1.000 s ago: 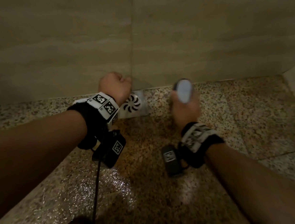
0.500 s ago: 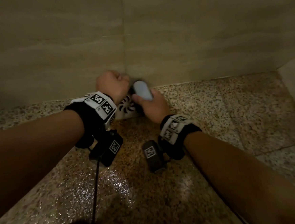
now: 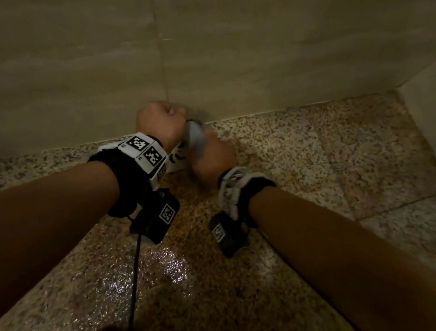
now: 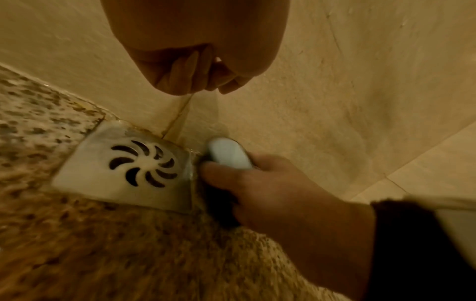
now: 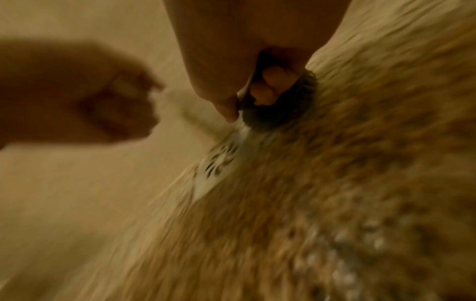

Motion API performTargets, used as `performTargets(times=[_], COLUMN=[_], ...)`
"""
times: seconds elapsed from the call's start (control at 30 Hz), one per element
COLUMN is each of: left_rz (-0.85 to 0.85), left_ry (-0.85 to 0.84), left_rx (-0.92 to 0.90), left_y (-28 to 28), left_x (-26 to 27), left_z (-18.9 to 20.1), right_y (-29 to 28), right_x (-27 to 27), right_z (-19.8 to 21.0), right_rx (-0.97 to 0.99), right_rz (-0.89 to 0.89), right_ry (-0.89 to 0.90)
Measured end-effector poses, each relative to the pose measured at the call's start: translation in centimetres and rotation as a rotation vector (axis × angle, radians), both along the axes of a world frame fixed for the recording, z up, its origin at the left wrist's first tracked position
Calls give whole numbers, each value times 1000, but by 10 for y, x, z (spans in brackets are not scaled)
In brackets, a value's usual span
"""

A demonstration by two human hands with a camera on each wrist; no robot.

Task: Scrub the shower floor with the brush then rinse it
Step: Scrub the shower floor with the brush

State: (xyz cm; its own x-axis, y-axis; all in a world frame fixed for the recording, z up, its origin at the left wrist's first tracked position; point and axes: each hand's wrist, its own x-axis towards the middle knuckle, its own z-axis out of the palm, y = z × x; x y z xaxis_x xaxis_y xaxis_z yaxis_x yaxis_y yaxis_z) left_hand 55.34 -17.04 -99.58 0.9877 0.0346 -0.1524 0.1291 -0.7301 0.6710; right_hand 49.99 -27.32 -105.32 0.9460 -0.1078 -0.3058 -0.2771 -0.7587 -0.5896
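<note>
Right hand (image 4: 280, 195) grips brush (image 4: 228, 154) beside drain (image 4: 134, 165); left hand (image 4: 195, 44) fisted, empty. Advise firm strokes along wall edge.

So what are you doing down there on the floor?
Someone is scrubbing the shower floor. The right hand grips a brush with a pale top and dark bristles, pressing it on the speckled stone right beside the metal drain cover, at the foot of the wall. The left hand is curled into a fist near the wall, holding nothing. Part of the floor shines wet.
</note>
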Motion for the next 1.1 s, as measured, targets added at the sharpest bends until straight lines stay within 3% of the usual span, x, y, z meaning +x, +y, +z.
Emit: performTargets(times=[0.07,0.13,0.27,0.4,0.5,0.6,0.73,0.9,1.03,1.1], left_rz=[-9,-53,-118,-154,-240,-309,-283,-169,-146,-160], left_ry=[1,1,72,172,262,280,246,240,157,142], left_rx=[6,-1,-65,-197,-282,-293,-312,-226,-152,-169], left_y=[-6,-12,-28,-79,-120,-144,-135,-96,-73,-72], left_x=[-2,-5,-10,-29,-50,-62,-52,-32,-26,-28], left_z=[0,-4,-15,-14,-9,-11,-8,-9,-4,-4], right_y=[14,-6,-127,-247,-283,-265,-176,-49,-33,-59], right_x=[-9,-24,-61,-117,-167,-180,-132,-36,-23,-40], right_z=[3,10,19,35,26,14,3,-11,-3,12], right_rx=[201,348,146,-44,-136,-163,-95,101,244,295], right_rz=[20,-196,-741,-1086,-1258,-1209,-979,-488,-536,-725], right_ry=[-15,-93,-96,-22,101,90,-117,-38,-42,-134])
